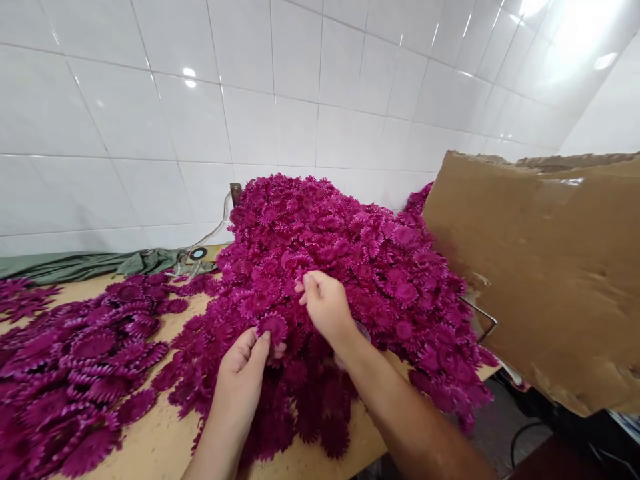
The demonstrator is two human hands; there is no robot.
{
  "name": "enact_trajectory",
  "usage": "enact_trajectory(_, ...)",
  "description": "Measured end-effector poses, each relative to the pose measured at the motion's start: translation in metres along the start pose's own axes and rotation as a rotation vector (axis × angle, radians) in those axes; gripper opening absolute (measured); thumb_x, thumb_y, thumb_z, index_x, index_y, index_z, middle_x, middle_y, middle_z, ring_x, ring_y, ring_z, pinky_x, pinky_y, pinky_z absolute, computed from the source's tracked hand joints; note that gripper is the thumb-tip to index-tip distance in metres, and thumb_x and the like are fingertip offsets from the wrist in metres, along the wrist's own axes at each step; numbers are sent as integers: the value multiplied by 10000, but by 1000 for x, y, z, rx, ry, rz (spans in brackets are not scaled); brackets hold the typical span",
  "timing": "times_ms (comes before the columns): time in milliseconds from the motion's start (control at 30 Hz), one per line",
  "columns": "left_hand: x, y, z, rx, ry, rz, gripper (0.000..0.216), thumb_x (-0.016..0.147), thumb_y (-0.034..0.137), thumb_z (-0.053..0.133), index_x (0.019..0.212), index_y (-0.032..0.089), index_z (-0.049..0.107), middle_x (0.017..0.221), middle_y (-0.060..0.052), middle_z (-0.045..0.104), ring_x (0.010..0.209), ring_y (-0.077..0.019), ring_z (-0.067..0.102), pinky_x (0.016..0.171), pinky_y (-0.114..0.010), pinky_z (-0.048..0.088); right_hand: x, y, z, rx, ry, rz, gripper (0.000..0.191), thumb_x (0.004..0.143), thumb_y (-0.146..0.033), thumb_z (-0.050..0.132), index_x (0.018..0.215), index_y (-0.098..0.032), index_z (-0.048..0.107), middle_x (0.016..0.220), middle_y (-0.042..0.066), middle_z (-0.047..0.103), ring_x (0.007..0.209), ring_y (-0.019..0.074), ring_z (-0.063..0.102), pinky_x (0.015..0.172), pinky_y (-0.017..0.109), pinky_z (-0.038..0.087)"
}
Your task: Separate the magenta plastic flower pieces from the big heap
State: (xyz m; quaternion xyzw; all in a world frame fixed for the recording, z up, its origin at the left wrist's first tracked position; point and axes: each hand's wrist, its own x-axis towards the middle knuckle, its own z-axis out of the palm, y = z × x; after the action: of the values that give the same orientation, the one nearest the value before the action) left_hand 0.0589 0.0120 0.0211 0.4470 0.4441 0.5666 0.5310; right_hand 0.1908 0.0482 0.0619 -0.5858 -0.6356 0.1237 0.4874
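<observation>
My left hand [246, 363] pinches a magenta artificial flower [273, 327] between thumb and fingers, its fringed face turned up. Over the large pile of magenta flowers [300, 220], my right hand [323, 300] is closed in a pinch, up and to the right of the left. Whatever its fingertips hold is too small or hidden to make out. The pile spreads around and beneath both hands, and part of it is covered by my right forearm. Beside my right wrist shows the rim of something clear [363, 331].
More flat flowers [93, 343] lie heaped on the tan tabletop [160, 433] at left. Green cloth [90, 267] runs along the white tiled wall [170, 120]. A big cardboard piece [545, 267] stands at right beside a metal wire [483, 313], past the table's right edge.
</observation>
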Motion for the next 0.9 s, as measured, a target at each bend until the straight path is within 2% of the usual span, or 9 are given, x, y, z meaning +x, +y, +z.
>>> enact_trajectory(100, 1, 1, -2, 17, 13, -31, 378, 490, 491, 711, 613, 162, 570, 518, 30, 588, 514, -115, 529, 591, -240, 434, 11, 5, -9, -50, 9, 44, 300, 764, -137, 438, 1045, -122, 544, 938, 98, 595, 728, 148, 584, 713, 303, 463)
enact_trajectory(167, 2, 3, -3, 27, -8, -46, 377, 481, 483, 719, 610, 160, 574, 531, 21, 598, 531, -120, 536, 592, -241, 431, 6, 3, -12, -123, -46, -91, 408, 700, -85, 492, 1105, -108, 529, 1112, 143, 524, 943, 188, 551, 856, 343, 429)
enact_trajectory(233, 2, 5, -2, 45, -44, -63, 368, 487, 481, 715, 606, 157, 585, 526, 16, 598, 541, -126, 541, 587, -241, 425, -6, -4, -12, -141, -143, -255, 385, 697, -90, 512, 1078, -111, 564, 1156, 140, 513, 1080, 207, 477, 957, 360, 360)
enact_trajectory(300, 2, 6, -2, 71, -69, -66, 357, 499, 483, 705, 588, 156, 591, 519, 10, 595, 528, -125, 528, 571, -241, 416, -18, -11, -11, -104, -247, -310, 317, 729, -141, 528, 1037, -119, 594, 1076, 115, 579, 1044, 197, 500, 953, 356, 366)
enact_trajectory(400, 1, 7, -4, 100, -81, -55, 342, 513, 480, 693, 568, 157, 594, 516, 4, 589, 514, -124, 505, 535, -235, 393, -30, -16, -11, 8, -386, -202, 284, 756, -195, 539, 1025, -125, 601, 924, 81, 637, 815, 144, 582, 788, 294, 464)
enact_trajectory(500, 1, 6, -6, 125, -101, -37, 338, 540, 484, 676, 524, 162, 574, 481, 10, 557, 494, -113, 475, 506, -222, 364, -32, -15, -13, 93, -450, -186, 348, 724, -240, 595, 1063, -159, 582, 946, 56, 630, 770, 124, 582, 713, 253, 464)
enact_trajectory(633, 1, 5, -4, 115, -143, -48, 390, 519, 541, 661, 508, 162, 572, 469, 5, 549, 481, -120, 468, 516, -234, 381, -32, -16, -8, 96, -408, -79, 204, 700, -209, 614, 901, -176, 623, 815, 11, 647, 692, 107, 569, 655, 225, 439)
enact_trajectory(733, -2, 4, -1, 80, -125, -70, 422, 511, 581, 644, 566, 165, 596, 509, -5, 577, 510, -146, 495, 561, -268, 420, -35, -18, 0, -51, -301, -22, 61, 714, -163, 586, 766, -174, 617, 744, 9, 633, 680, 115, 553, 654, 228, 419)
enact_trajectory(900, -8, 4, 3, 197, -60, 72, 372, 602, 555, 588, 580, 184, 593, 563, -2, 575, 579, -158, 495, 618, -271, 424, -39, -19, 14, -378, -180, -95, 224, 838, -232, 417, 740, -158, 605, 764, 84, 639, 690, 164, 567, 629, 262, 388)
